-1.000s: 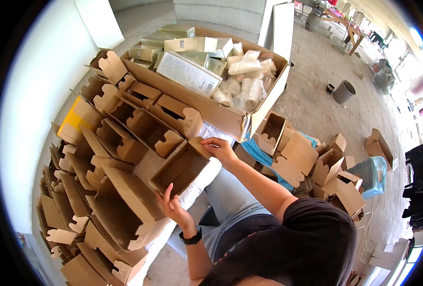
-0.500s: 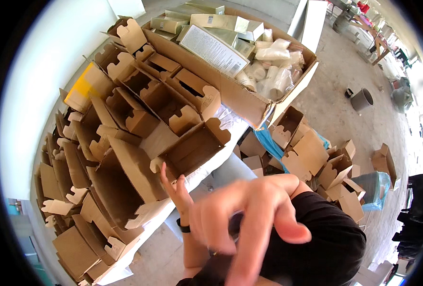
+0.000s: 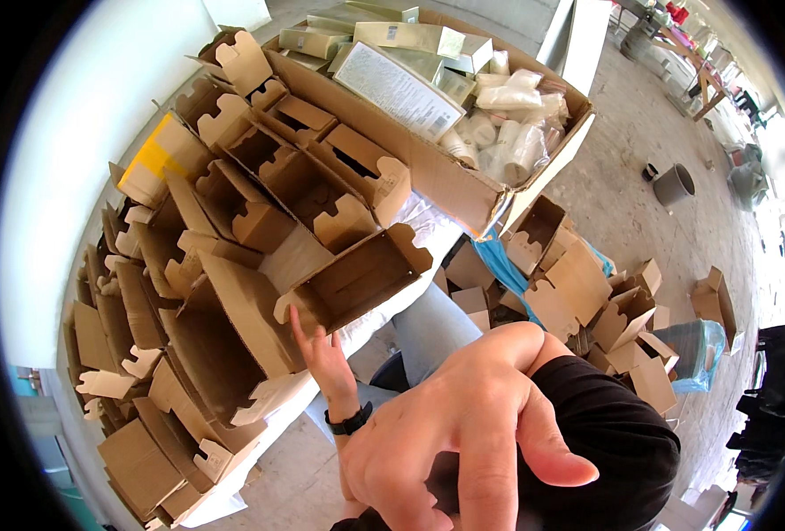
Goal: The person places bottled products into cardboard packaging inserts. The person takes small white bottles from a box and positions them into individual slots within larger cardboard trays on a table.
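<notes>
An open-topped brown carton (image 3: 348, 279) sits at the near edge of the table. My left hand (image 3: 324, 358), a black watch strap on its wrist, reaches up to its near corner. The fingertips rest against that carton with the fingers stretched apart. Much closer to the camera, my right hand (image 3: 463, 411) hangs raised over my lap, bent at the wrist. Its thumb and forefinger spread apart while the other fingers curl partly out of sight; nothing shows in it. More open cartons (image 3: 220, 336) with notched flaps stand packed in rows left of and beyond the left hand.
A big cardboard box (image 3: 392, 115) at the back holds pale gold packs (image 3: 401, 88) and bagged white items (image 3: 516, 97). Loose cartons (image 3: 578, 283) and blue plastic (image 3: 499, 270) lie piled on the floor at right. A grey bucket (image 3: 674, 184) stands farther off.
My right hand has moved lower and slightly right, uncovering the left wrist and strap. The carton at my left fingertips has turned or shifted slightly.
</notes>
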A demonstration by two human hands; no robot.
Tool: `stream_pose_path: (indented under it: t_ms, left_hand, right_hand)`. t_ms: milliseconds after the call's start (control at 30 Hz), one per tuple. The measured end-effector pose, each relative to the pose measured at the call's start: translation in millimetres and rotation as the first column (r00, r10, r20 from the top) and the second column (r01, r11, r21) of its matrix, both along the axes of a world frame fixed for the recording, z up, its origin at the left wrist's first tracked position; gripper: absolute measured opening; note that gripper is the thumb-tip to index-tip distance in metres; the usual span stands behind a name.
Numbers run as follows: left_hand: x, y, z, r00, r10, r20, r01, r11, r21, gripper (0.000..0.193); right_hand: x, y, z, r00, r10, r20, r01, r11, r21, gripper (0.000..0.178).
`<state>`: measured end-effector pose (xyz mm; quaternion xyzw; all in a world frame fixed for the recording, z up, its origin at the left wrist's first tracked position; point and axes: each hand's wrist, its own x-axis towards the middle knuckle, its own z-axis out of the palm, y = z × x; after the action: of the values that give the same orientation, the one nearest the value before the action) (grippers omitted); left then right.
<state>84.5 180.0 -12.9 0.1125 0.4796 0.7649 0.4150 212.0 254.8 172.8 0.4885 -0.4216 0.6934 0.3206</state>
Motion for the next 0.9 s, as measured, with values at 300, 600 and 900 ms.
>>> stream_pose_path:
  t_ms: [300,600,900]
  left_hand:
    - [-1.4,-2.5,-3.8,0.992,-0.074,-0.103,0.075,0.997,0.008,0.07]
    - [-14.1,-13.0,-21.1,0.976,-0.101,-0.191,0.091,0.994,-0.062,0.085]
    - [-10.7,-4.0,-26.9,0.938,-0.101,-0.33,0.076,0.993,-0.088,0.073]
  right_hand:
    - [-0.2,-13.2,0.1,0.998,0.001,-0.065,-0.012,0.985,-0.172,0.067]
    - [44.0,108.2,-12.0,-0.013,-1.0,-0.022,0.791,-0.023,0.611,0.042]
    - [149.6,278.7,-108.9,-0.815,-0.248,-0.524,-0.56,0.102,0.822,0.069]
